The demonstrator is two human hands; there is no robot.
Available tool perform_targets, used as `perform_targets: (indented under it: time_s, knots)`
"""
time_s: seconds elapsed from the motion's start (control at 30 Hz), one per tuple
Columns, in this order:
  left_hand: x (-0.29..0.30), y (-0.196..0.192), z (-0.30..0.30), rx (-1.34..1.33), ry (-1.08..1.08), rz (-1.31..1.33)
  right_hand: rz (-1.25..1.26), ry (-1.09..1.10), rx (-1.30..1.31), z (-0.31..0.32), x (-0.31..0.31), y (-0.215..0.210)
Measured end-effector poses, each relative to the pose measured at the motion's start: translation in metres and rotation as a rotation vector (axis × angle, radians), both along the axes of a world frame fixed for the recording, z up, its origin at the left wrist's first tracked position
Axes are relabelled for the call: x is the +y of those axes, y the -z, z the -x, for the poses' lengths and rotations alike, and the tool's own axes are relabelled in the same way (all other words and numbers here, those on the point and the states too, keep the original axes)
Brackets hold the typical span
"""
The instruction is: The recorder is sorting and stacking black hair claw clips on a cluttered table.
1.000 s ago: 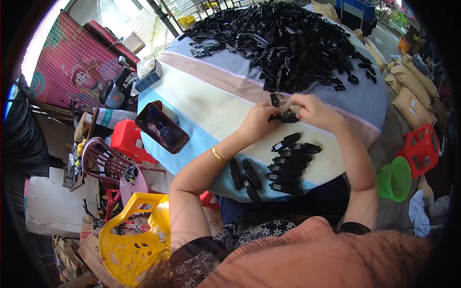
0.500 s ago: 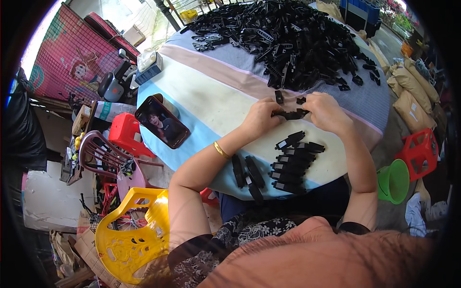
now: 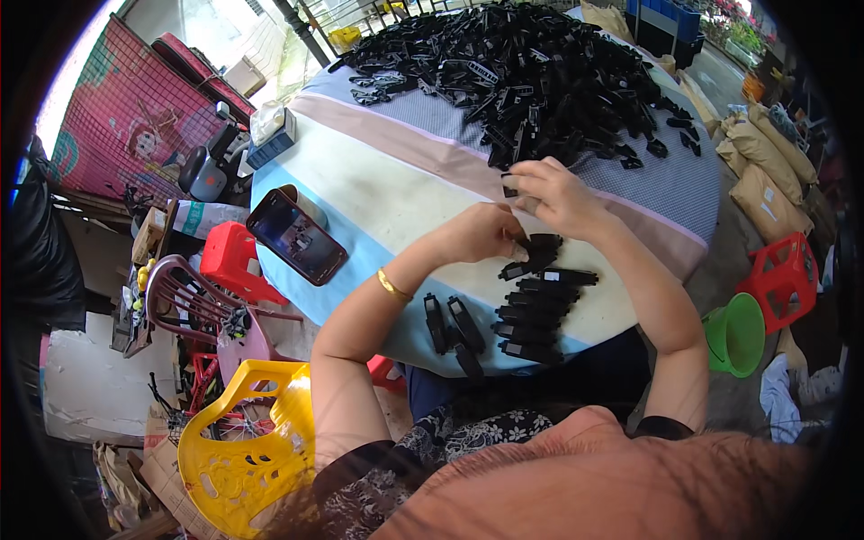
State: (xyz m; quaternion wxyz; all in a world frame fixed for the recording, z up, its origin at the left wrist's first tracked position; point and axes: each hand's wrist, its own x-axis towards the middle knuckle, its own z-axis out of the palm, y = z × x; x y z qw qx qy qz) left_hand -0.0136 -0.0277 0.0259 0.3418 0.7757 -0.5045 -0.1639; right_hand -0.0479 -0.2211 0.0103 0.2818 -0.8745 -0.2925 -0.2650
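Observation:
My left hand [image 3: 486, 232] is closed, thumb and fingertips pinching the end of a black plastic part [image 3: 542, 247] at the far end of a row. Below it, several similar long black parts [image 3: 531, 314] lie side by side on the tablecloth. My right hand [image 3: 560, 200] is farther out, its fingers apart and stretched around a small black piece [image 3: 509, 187] on the cloth. Whether they grip it is hard to see. Left of the row is a smaller group of black parts [image 3: 465, 322], close to the near table edge.
A large heap of black plastic pieces [image 3: 540, 81] covers the far table [image 3: 378, 193]. To the left are a phone [image 3: 297, 236] propped on a stand and a tissue box [image 3: 272, 139]. Around the table stand a yellow chair [image 3: 238, 450], red stools [image 3: 781, 281] and a green bucket [image 3: 736, 335].
My left hand has come nearer, bringing a black part to the row's far end. My right hand has left that part and reached left to the small piece. The view has shifted slightly.

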Motion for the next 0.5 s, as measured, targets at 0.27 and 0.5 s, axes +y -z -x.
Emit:
perform_targets:
  time_s: [0.27,0.5]
  knots:
    - [-0.028,-0.018,-0.074,-0.243,-0.536,-0.032,0.267,0.151,0.044,-0.014,-0.020,0.011]
    - [-0.074,0.023,-0.083,-0.554,-0.694,0.035,0.047,0.287,0.131,-0.005,-0.037,-0.003]
